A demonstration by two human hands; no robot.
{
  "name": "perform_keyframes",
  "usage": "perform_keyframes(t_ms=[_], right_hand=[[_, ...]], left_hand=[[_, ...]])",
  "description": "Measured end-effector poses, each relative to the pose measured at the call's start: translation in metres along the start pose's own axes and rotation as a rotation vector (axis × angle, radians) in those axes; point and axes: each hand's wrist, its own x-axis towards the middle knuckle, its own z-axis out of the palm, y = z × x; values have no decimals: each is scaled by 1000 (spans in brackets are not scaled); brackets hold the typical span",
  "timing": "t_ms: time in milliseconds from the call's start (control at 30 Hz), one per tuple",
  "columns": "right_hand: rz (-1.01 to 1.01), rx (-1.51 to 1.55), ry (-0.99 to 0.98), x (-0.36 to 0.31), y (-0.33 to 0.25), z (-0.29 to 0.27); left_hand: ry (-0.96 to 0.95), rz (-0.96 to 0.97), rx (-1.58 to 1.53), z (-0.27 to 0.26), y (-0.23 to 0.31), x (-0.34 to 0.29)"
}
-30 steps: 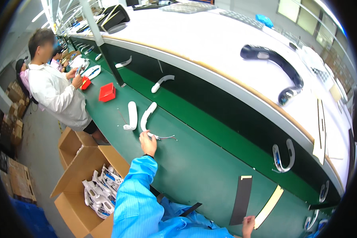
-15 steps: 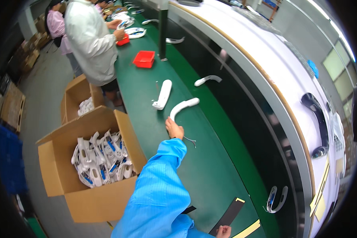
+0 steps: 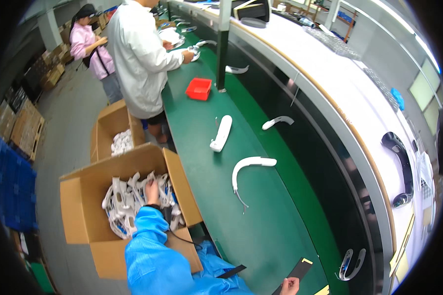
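My left hand (image 3: 152, 192) is down in an open cardboard box (image 3: 79, 211), its fingers closed on one of the white curved plastic parts (image 3: 118, 196) heaped there. The fingertips are partly hidden among the parts. At the lower right, my right hand (image 3: 290, 286) grips a flat black strip (image 3: 300, 269) with a yellow corner mark. On the green bench (image 3: 266, 221) lies a white curved part (image 3: 238, 172) with a thin wire trailing from its end. A straighter white part (image 3: 222, 132) lies beyond it.
A red bin (image 3: 199, 89) stands farther along the bench, near a person in a white coat (image 3: 138, 59). Another box (image 3: 103, 128) sits behind mine. A shelf (image 3: 330, 88) borders the bench's right side; a U-shaped part (image 3: 350, 265) lies near its base.
My left hand has let go of the curved white part on the bench and moved left into the box. My right hand keeps hold of the black strip. The view has shifted.
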Motion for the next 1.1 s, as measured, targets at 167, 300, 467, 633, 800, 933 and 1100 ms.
perform_keyframes(t_ms=[167, 300, 467, 633, 800, 933, 1100], right_hand=[[42, 94, -72, 0, -24, 17], [90, 105, -14, -9, -32, 16], [41, -25, -37, -16, -30, 19], [-82, -238, -201, -11, -69, 15], [-160, -249, -223, -13, -63, 13], [-158, -184, -258, -13, -66, 17], [-219, -167, -206, -5, -73, 18]], left_hand=[[78, -269, 243, -108, -153, 109], [141, -445, 319, -70, -125, 70], [191, -248, 751, -28, -8, 3], [170, -11, 513, -32, -58, 32], [483, -113, 897, -12, -5, -1], [183, -56, 907, 16, 26, -16], [234, 349, 346, -6, 24, -16]])
